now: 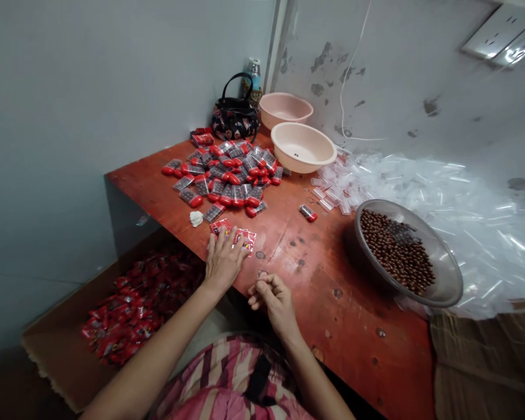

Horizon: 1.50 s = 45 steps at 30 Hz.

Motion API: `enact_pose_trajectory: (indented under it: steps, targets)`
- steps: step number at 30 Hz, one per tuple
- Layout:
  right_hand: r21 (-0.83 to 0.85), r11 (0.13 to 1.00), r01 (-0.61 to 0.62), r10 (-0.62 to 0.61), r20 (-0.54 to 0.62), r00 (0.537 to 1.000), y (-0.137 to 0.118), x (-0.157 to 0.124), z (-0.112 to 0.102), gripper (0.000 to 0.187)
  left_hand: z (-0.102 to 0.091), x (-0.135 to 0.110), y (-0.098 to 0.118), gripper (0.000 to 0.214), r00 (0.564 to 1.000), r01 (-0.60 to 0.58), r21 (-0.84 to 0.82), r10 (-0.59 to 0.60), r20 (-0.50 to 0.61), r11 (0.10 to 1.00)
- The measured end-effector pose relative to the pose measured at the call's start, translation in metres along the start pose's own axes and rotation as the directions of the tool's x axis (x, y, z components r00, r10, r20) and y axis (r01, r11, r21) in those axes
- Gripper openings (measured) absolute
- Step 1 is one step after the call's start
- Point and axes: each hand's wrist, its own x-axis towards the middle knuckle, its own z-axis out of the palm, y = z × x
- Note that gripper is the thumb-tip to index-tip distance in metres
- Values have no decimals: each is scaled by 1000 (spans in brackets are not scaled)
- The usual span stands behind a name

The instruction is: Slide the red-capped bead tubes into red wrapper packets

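My left hand [223,262] lies flat with its fingers spread over small red printed packets [247,239] near the table's front edge. To its right, my right hand [276,300] hovers at the edge with thumb and fingers pinched together; whatever they may hold is hidden. Just beyond the packets is a heap of clear plastic cases with red ends [238,175], filled with dark round pieces. A crumpled white scrap [196,219] rests left of the packets. One single red-ended case [308,213] lies apart, to the right of the heap.
A grey bowl of brown balls [396,251] stands on the red table [315,303] at right, beside piled clear plastic sleeves [476,216]. Farther back are a cream basin [304,146], a pink basin [286,108] and a black handbag [235,119]. Below left, a carton [61,350] holds red packets.
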Motion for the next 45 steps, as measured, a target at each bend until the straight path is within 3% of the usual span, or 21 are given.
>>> enact_pose_trajectory:
  steps: [5, 9, 11, 14, 17, 19, 21, 24, 26, 29, 31, 34, 36, 38, 41, 45]
  targets:
    - [-88, 996, 25, -25, -2, 1000, -9, 4, -9, 18, 8, 3, -2, 25, 996, -84, 108, 87, -25, 991]
    - [-132, 982, 135, -148, -91, 985, -18, 29, -12, 17, 7, -3, -1, 25, 983, -143, 89, 152, -106, 986]
    - [-85, 983, 165, -175, -118, 978, -21, 45, -10, 27, 7, -6, 2, 27, 973, -175, 60, 182, -140, 983]
    - [12, 993, 120, -119, -91, 989, -28, 64, -7, 39, 4, -10, 9, 30, 968, -199, -74, 185, -168, 977]
    - [44, 995, 94, -90, -84, 992, -37, 71, -4, 39, -4, -12, 15, 35, 990, -40, -368, -14, -142, 929]
    - [25, 996, 86, -84, -69, 994, -44, 71, -2, 40, -10, -12, 16, 36, 971, 199, -588, -240, 8, 784]
    - [-10, 996, 84, -84, -26, 996, -48, 71, 1, 41, -16, -11, 14, 29, 889, 428, -737, -390, 239, 524]
    - [-99, 989, 108, -107, 18, 994, -48, 75, 7, 42, -23, -11, 8, 29, 760, 591, -798, -414, 501, 118]
    - [-207, 968, 142, -144, 6, 990, -44, 81, 11, 40, -27, -12, 3, 28, 711, 608, -794, -430, 556, -22]
    - [-521, 820, 237, -273, 7, 962, -35, 88, 15, 36, -32, -17, -2, 25, 680, 599, -798, -488, 548, -62]
    - [-748, 585, 314, -361, 107, 926, -33, 92, 14, 35, -34, -20, -5, 22, 658, 603, -794, -517, 547, -73]
    - [-905, 232, 357, -415, 240, 877, -47, 103, 0, 35, -33, -21, -7, 20, 623, 619, -780, -548, 558, -91]
    - [-963, 81, 257, -433, 198, 879, -68, 115, -18, 33, -31, -21, -8, 20, 612, 611, -785, -567, 551, -103]
    - [-998, -41, 54, -451, 67, 890, -93, 132, -40, 32, -29, -21, -7, 20, 606, 599, -792, -583, 542, -115]
    - [-994, -78, -75, -452, -32, 892, -122, 156, -70, 38, -27, -20, -2, 22, 586, 597, -793, -608, 536, -122]
    - [-990, -110, -91, -356, -46, 933, -127, 163, -86, 29, -24, -15, 6, 26, 611, 592, -802, -604, 511, -79]
